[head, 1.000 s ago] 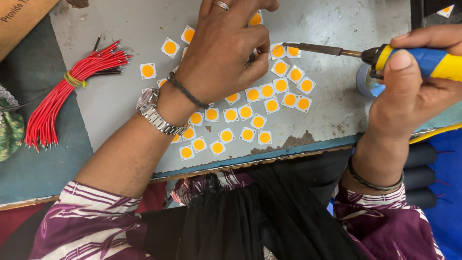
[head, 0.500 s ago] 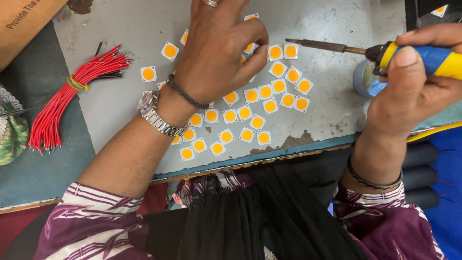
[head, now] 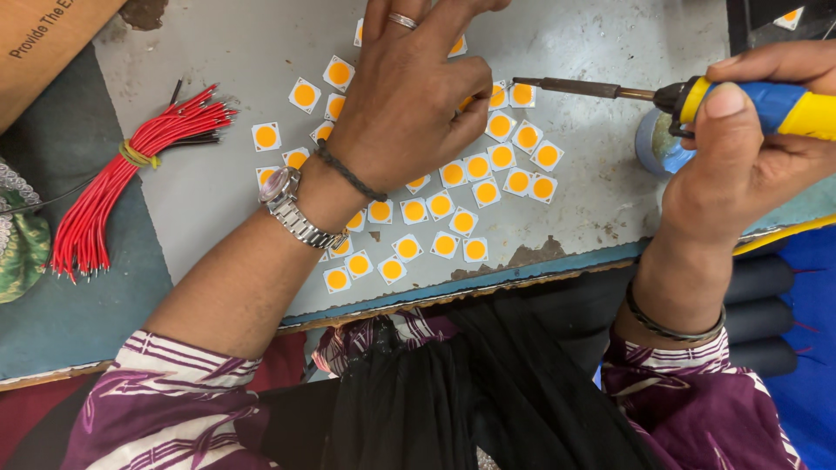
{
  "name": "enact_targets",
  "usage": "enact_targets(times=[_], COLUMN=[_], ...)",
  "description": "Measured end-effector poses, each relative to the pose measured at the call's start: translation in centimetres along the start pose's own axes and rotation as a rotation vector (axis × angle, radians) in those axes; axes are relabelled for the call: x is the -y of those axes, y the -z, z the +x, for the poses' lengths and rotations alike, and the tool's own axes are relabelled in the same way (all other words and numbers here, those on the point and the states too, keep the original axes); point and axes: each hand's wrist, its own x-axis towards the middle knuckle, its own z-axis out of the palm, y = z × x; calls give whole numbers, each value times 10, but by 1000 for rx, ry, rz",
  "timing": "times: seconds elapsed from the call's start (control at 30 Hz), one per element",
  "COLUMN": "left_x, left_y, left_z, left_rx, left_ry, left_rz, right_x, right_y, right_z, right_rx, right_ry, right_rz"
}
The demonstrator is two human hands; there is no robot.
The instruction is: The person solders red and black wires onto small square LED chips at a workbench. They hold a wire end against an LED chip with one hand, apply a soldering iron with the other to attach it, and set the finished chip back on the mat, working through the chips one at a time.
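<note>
**On the counter: hands among LED chips**

On the grey counter (head: 218, 200) lies a scatter of small white square chips (head: 464, 221) with orange round centres. The left hand (head: 409, 96) rests palm down over the upper part of the scatter, its fingers curled onto the chips; its grip is narrow, and whether it pinches a chip I cannot tell, since the fingertips are hidden. A watch (head: 292, 209) and a dark cord sit on that wrist. The right hand (head: 740, 157) has its grip closed around the blue-and-yellow handle of a soldering iron (head: 697, 94), whose tip points left, just beside the left hand's fingers. A small round tin (head: 655, 148) stands under the iron. A bundle of red wires (head: 131, 187) lies well apart on the left.
</note>
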Motion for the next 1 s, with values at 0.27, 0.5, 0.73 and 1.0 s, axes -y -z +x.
enact_targets(times=[0.27, 0.5, 0.73, 1.0], left_x=[2, 0, -10, -12], left_y=[-2, -1, -1, -18], left_z=[-1, 1, 1, 2], left_rx=[-6, -26, -9, -12], left_ry=[-15, -30, -40, -38], left_rz=[23, 25, -20, 21], right_x=[2, -4, -20, -23], right_y=[-1, 2, 6, 9], right_z=[-1, -2, -2, -6], right_rx=[1, -3, -181, -166], right_ry=[-14, 68, 171, 114], right_rz=[-10, -58, -20, 16])
